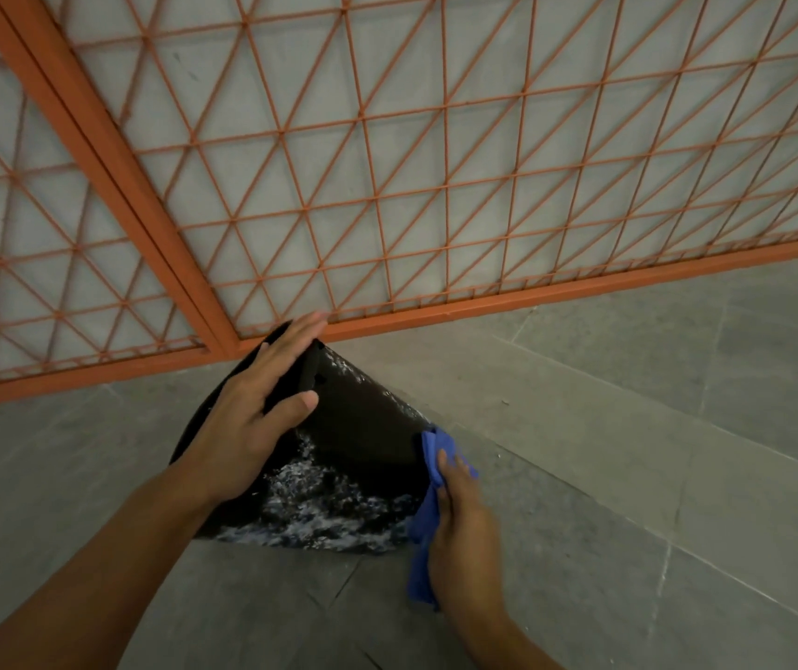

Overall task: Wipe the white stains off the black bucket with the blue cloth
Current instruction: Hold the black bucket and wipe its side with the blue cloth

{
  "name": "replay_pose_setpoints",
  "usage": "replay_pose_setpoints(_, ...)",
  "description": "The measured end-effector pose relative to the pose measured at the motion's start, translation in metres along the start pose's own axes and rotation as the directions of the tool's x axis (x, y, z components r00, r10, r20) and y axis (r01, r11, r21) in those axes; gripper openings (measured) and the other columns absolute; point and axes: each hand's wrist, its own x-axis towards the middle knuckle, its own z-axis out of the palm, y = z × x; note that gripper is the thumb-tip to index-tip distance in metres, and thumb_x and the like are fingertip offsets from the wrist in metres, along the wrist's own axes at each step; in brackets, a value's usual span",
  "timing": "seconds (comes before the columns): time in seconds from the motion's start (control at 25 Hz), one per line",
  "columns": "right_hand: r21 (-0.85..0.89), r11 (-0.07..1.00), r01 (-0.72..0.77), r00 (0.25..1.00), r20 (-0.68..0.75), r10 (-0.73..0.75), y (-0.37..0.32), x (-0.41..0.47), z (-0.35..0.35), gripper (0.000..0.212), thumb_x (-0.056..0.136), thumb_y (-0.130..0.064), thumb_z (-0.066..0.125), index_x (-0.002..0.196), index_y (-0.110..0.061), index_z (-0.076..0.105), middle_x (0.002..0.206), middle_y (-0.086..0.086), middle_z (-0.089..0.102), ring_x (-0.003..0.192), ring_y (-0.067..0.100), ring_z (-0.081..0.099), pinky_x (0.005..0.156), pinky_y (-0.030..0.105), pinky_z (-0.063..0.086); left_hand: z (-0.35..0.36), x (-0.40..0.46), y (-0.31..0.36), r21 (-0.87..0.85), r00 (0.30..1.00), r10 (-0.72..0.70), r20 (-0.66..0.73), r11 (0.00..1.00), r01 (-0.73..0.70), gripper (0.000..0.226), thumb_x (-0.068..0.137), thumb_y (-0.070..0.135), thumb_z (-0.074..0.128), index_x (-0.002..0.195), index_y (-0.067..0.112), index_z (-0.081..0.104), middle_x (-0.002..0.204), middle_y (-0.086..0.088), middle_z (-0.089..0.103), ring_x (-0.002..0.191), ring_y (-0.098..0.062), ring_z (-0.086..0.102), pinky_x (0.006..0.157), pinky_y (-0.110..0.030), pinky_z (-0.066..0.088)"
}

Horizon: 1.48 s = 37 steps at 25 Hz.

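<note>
You are in the wiping step, with plenty of it left by the look of things. The bucket (348, 452) lies on its side on the grey floor (629, 452), just in front of the orange gate (387, 162), its top end toward 12 o'clock against the gate's bottom rail and its other end toward you at 6 o'clock. Your left hand (261, 408) lies flat on the bucket's upper left flank at about 10 o'clock, fingers straight and spread, thumb out across the black wall, steadying it rather than gripping it. Your right hand (459, 519) is at the bucket's 3 o'clock edge, fingers curled round the bunched cloth (428, 519), whose top wad touches the side wall while the rest hangs down toward 6 o'clock. The stains (319, 505) are thickest in a speckled band across the near end, from 7 to 5 o'clock, with a thinner streak along the upper right edge near 1 o'clock; the middle of the wall reads mostly black. Judging from this, your next move calls for dragging the cloth from 3 o'clock down and left into that heavy band, pressing firmly, while the left hand keeps its weight on so the round body does not roll away toward 9 o'clock. Whether the far side carries more white is hidden.
</note>
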Motion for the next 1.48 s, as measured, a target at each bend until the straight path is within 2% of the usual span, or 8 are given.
replay_pose_setpoints(0.12, 0.251, 0.966, -0.068, 0.996, 0.069, 0.053, -0.007, 0.002, 0.010, 0.044, 0.092, 0.003, 0.041, 0.134, -0.012, 0.038, 0.148, 0.004, 0.028, 0.137, 0.020, 0.025, 0.113, 0.028, 0.022, -0.004, -0.003, -0.002, -0.027, 0.998, -0.040, -0.050, 0.999, 0.039, 0.064, 0.083, 0.043, 0.046, 0.144, 0.030, 0.034, 0.155, 0.011, 0.031, 0.145, -0.001, 0.022, 0.119, -0.022, 0.018)
replay_pose_setpoints(0.24, 0.032, 0.995, -0.093, 0.996, -0.011, 0.093, 0.000, 0.016, -0.001, 0.049, 0.089, -0.016, 0.053, 0.135, -0.013, 0.039, 0.146, 0.010, 0.035, 0.134, 0.026, 0.033, 0.112, 0.041, 0.029, -0.004, -0.006, -0.003, -0.056, 0.998, -0.041, -0.052, 0.998, 0.038, 0.066, 0.083, 0.041, 0.045, 0.145, 0.024, 0.034, 0.155, 0.015, 0.030, 0.144, 0.000, 0.022, 0.114, -0.011, 0.018)
replay_pose_setpoints(0.44, -0.142, 0.969, 0.202, 0.979, 0.052, -0.196, -0.009, -0.001, 0.006, 0.046, 0.093, 0.001, 0.038, 0.136, -0.016, 0.037, 0.146, 0.003, 0.033, 0.136, 0.019, 0.028, 0.113, 0.033, 0.024, -0.009, -0.007, -0.007, -0.060, 0.998, -0.016, -0.055, 0.998, 0.012, 0.066, 0.082, 0.038, 0.046, 0.144, 0.018, 0.036, 0.154, 0.014, 0.033, 0.143, 0.000, 0.025, 0.113, -0.010, 0.019)
replay_pose_setpoints(0.64, -0.173, 0.985, 0.011, 1.000, -0.019, -0.015, 0.003, 0.013, -0.005, 0.048, 0.088, -0.020, 0.054, 0.134, -0.019, 0.043, 0.122, 0.005, 0.053, 0.112, 0.023, 0.049, 0.095, 0.028, 0.036, -0.008, -0.004, -0.006, -0.073, 0.997, -0.043, -0.064, 0.997, 0.038, 0.066, 0.081, 0.040, 0.045, 0.144, 0.021, 0.036, 0.154, 0.012, 0.033, 0.143, 0.000, 0.025, 0.113, -0.010, 0.019)
replay_pose_setpoints(0.84, -0.095, 0.973, 0.208, 0.974, 0.109, -0.198, -0.010, 0.004, -0.003, 0.043, 0.094, -0.010, 0.037, 0.135, -0.022, 0.037, 0.146, -0.003, 0.031, 0.134, 0.009, 0.027, 0.102, 0.007, 0.020, -0.010, -0.005, -0.007, -0.072, 0.997, -0.031, -0.070, 0.997, 0.026, 0.071, 0.079, 0.037, 0.045, 0.144, 0.010, 0.037, 0.151, 0.010, 0.035, 0.140, 0.006, 0.027, 0.109, -0.005, 0.020)
replay_pose_setpoints(1.12, -0.049, 0.901, 0.432, 0.885, 0.218, -0.412, -0.046, -0.022, 0.019, 0.071, 0.091, -0.002, 0.044, 0.135, -0.050, 0.016, 0.147, -0.032, 0.000, 0.140, 0.002, 0.002, 0.115, 0.020, 0.006, -0.008, -0.006, -0.006, -0.043, 0.999, 0.020, -0.046, 0.999, -0.022, 0.067, 0.081, 0.036, 0.046, 0.144, 0.015, 0.038, 0.152, 0.020, 0.033, 0.143, 0.001, 0.027, 0.112, -0.009, 0.020)
replay_pose_setpoints(1.32, -0.137, 0.886, 0.443, 0.885, 0.223, -0.409, -0.061, 0.007, 0.026, 0.048, 0.091, -0.050, 0.025, 0.138, -0.042, 0.019, 0.148, -0.022, 0.003, 0.139, -0.001, -0.005, 0.110, 0.014, 0.006, -0.005, -0.005, -0.004, -0.084, 0.998, -0.003, -0.062, 0.996, -0.002, 0.062, 0.080, 0.039, 0.046, 0.141, 0.027, 0.038, 0.149, 0.030, 0.030, 0.142, 0.003, 0.026, 0.112, -0.009, 0.021)
replay_pose_setpoints(1.48, -0.094, 0.880, 0.465, 0.870, 0.229, -0.435, -0.070, 0.016, 0.030, 0.042, 0.096, -0.033, 0.032, 0.138, -0.027, 0.031, 0.150, -0.007, 0.021, 0.139, 0.004, 0.007, 0.112, 0.011, 0.006, -0.006, -0.006, -0.006, -0.070, 0.997, 0.012, -0.072, 0.997, -0.018, 0.062, 0.081, 0.037, 0.046, 0.141, 0.024, 0.038, 0.150, 0.027, 0.031, 0.142, 0.001, 0.028, 0.112, -0.010, 0.022)
